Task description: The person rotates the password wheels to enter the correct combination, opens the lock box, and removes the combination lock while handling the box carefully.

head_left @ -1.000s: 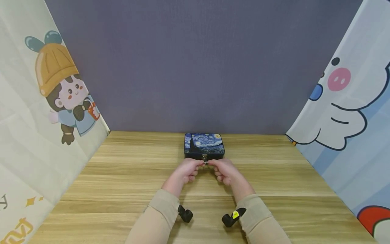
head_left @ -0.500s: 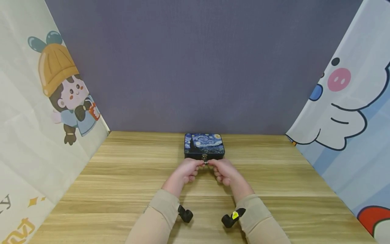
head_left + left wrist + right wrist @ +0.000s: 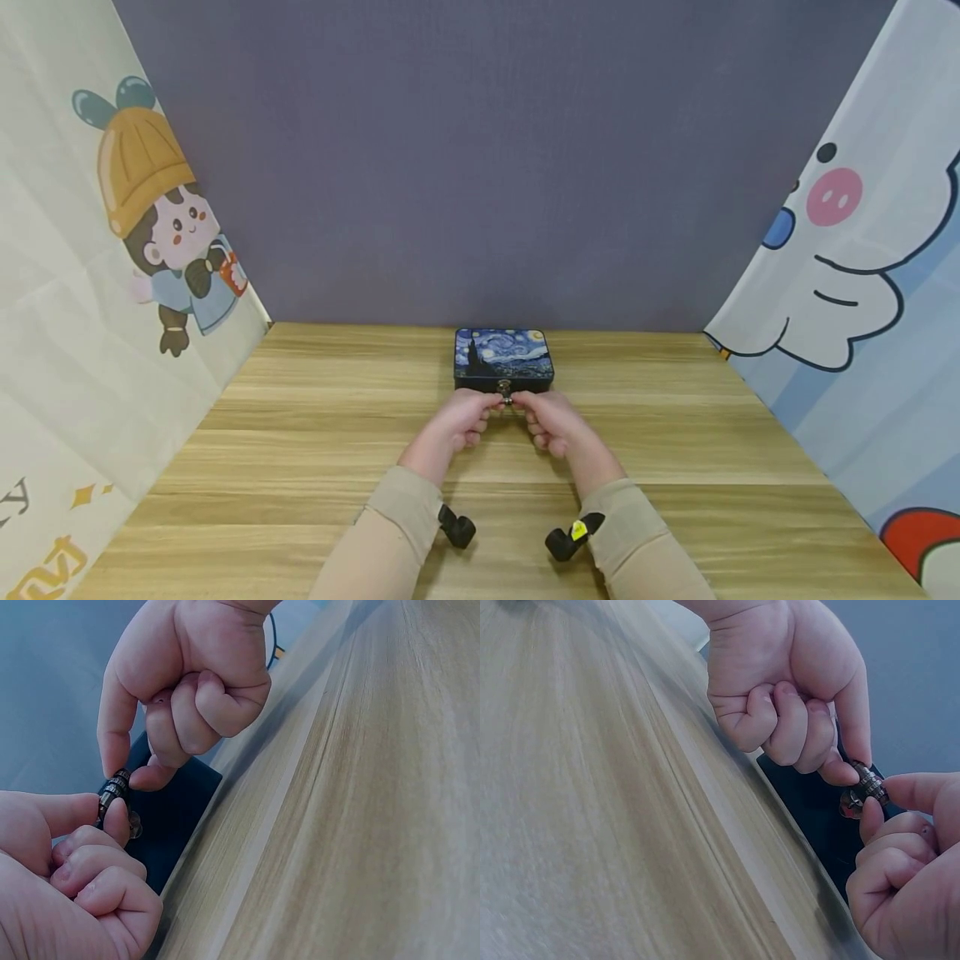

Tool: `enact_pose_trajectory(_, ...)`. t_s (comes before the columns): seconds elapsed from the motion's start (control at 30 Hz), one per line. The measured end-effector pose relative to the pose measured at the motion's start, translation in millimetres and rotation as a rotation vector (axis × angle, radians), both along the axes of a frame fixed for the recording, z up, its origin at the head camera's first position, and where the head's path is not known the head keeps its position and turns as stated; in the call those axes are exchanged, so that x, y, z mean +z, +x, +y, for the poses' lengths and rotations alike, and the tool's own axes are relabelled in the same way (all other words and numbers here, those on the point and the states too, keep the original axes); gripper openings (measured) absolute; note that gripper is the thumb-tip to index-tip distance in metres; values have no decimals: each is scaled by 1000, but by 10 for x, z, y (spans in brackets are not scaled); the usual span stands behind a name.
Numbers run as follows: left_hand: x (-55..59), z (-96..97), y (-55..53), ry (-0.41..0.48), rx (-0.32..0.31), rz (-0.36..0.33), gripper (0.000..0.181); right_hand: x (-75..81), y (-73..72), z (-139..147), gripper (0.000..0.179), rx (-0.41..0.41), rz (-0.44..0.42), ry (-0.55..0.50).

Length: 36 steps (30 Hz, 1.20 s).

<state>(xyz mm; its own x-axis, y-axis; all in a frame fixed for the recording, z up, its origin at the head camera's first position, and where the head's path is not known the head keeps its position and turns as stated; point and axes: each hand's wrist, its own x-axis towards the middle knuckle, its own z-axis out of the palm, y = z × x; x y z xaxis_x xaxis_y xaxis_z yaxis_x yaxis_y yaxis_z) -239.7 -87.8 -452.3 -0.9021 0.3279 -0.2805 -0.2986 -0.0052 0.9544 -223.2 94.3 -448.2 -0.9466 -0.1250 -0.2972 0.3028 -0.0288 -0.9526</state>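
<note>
A dark tin box (image 3: 502, 352) with a starry night-sky painting on its lid lies closed at the back of the table. On its front is a metal clasp (image 3: 504, 386), where a small combination padlock (image 3: 114, 791) with ridged number dials hangs. My left hand (image 3: 461, 417) pinches one end of the padlock between thumb and index finger. From the other side, my right hand (image 3: 557, 421) pinches the opposite end the same way. The other fingers of both hands are curled into the palms. Fingertips hide part of the padlock, and its digits are too small to read.
The wood-grain table (image 3: 337, 433) runs back to a grey-purple panel (image 3: 487, 167). Cartoon-printed cloths hang on the left (image 3: 60, 350) and on the right (image 3: 915, 400). Each forearm wears a beige sleeve and a small black wrist camera (image 3: 456, 527).
Both hands stay at the padlock and the box keeps its place. The cloth on the left has shifted slightly to the right.
</note>
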Motion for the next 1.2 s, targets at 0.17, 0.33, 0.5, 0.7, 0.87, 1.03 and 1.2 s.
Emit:
enact_pose_trajectory(0.17, -1, -1, -3, -2, -2, 5, 33, 4, -1, -1, 28, 0, 3, 5)
enact_pose_trajectory(0.33, 8, -3, -3, 0, -4, 8, 35, 6, -6, -1, 29, 2, 1, -2)
enact_pose_trajectory(0.5, 17, -8, 3, 0, 3, 5, 36, 8, -21, 8, 37, 3, -8, -1)
enact_pose_trajectory(0.7, 18, -13, 0, 26, 11, -9, 33, 27, -24, 23, 46, 6, -16, 3)
enact_pose_trajectory(0.87, 13, -11, -14, 73, 14, -34, 27, 39, -17, 36, 47, 1, -20, -3)
enact_pose_trajectory(1.03, 19, -12, -16, 90, 13, -47, 26, 29, -27, 49, 46, -7, -25, -6)
enact_pose_trajectory(1.2, 18, -8, -18, 94, 18, -55, 26, 20, -37, 53, 46, -7, -26, -10)
